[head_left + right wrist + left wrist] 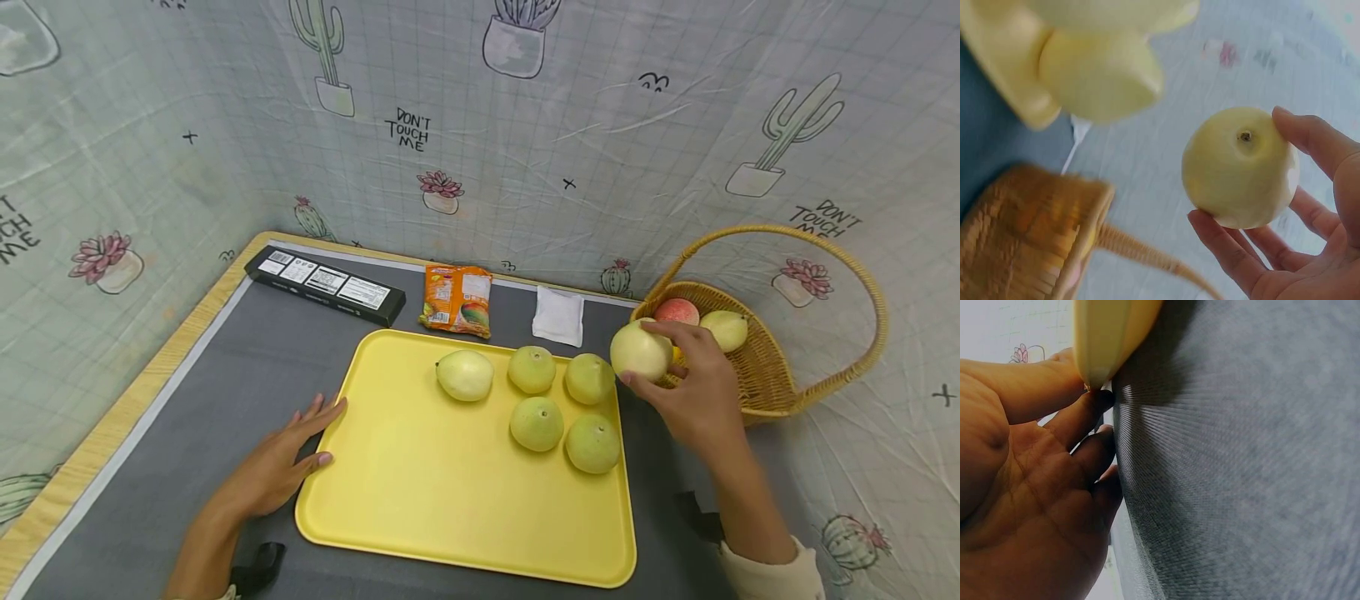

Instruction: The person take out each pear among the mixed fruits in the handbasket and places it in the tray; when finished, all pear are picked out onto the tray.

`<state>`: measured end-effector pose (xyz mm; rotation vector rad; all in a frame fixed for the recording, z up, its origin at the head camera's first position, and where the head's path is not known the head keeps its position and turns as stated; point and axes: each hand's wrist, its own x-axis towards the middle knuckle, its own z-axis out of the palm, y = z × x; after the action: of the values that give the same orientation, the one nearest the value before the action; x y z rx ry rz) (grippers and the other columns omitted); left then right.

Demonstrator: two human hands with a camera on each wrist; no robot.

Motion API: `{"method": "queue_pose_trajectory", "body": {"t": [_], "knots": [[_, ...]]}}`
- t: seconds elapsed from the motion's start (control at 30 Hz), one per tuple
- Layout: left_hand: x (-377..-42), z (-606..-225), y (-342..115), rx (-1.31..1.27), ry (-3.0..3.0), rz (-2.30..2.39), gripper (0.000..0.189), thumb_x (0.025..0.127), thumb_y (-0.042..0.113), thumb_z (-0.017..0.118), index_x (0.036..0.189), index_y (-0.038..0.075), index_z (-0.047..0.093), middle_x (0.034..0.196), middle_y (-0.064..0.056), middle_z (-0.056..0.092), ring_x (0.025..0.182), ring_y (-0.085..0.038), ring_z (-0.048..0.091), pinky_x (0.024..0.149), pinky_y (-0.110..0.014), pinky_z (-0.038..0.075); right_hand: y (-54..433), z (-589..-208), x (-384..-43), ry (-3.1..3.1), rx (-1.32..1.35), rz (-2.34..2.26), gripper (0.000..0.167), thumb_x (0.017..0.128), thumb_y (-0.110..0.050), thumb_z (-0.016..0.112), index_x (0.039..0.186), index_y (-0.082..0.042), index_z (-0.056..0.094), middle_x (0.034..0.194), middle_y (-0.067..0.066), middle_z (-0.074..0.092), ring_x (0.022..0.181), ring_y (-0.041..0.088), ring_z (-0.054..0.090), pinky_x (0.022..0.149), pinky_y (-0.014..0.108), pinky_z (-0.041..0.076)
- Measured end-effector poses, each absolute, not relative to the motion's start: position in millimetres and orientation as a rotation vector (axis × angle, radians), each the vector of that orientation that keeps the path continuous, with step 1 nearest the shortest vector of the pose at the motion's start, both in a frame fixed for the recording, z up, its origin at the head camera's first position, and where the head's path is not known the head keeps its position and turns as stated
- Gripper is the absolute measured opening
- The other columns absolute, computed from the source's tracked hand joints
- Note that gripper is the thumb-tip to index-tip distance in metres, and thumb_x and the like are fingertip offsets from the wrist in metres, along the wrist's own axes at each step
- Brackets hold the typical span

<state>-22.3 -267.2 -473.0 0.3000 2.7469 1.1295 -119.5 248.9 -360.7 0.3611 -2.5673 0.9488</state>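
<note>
My right hand (697, 387) grips a pale yellow pear (641, 352) between thumb and fingers, above the gap between tray and basket. The right wrist view shows the dark dimple at the end of this pear (1241, 169). A yellow tray (420, 492) lies on the grey table; my left hand (273, 462) touches its left rim with fingers extended. Toward the tray's back lies another pale pear (465, 375), its stem pointing left. Several round green fruits (536, 423) sit at the tray's right side. The left wrist view shows fingertips at the tray edge (1100, 337).
Right of the tray stands a wicker basket (765, 367) with a tall handle, holding a pink peach (677, 312) and a pear (725, 331). Behind the tray lie a black box (326, 283), an orange packet (456, 300) and a white packet (558, 316). Printed cloth walls enclose the table.
</note>
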Motion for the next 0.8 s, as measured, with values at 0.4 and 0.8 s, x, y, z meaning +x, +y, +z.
{"method": "queue_pose_trajectory", "body": {"t": [0.4, 0.8], "knots": [[-21.8, -471.3, -266.5, 0.285, 2.743, 1.125, 0.078, 0.099, 0.016, 0.073, 0.167, 0.016, 0.037, 0.174, -0.016, 0.031, 0.161, -0.049, 0.023, 0.134, -0.018, 0.002, 196.6, -373.6, -97.4, -2.572, 0.601, 0.982, 0.067, 0.074, -0.009, 0.099, 0.135, -0.012, 0.070, 0.141, 0.016, 0.061, 0.121, 0.033, 0.066, 0.086, 0.033, 0.069], [-21.5, -472.4, -266.5, 0.312, 2.757, 1.128, 0.078, 0.099, 0.019, 0.073, 0.167, 0.017, 0.037, 0.173, -0.016, 0.032, 0.160, -0.048, 0.025, 0.124, 0.000, -0.001, 149.6, -385.9, -78.3, -2.638, 0.748, 1.017, 0.069, 0.075, -0.019, 0.100, 0.137, -0.020, 0.070, 0.146, 0.009, 0.061, 0.132, 0.028, 0.062, 0.088, 0.041, 0.067]]}}
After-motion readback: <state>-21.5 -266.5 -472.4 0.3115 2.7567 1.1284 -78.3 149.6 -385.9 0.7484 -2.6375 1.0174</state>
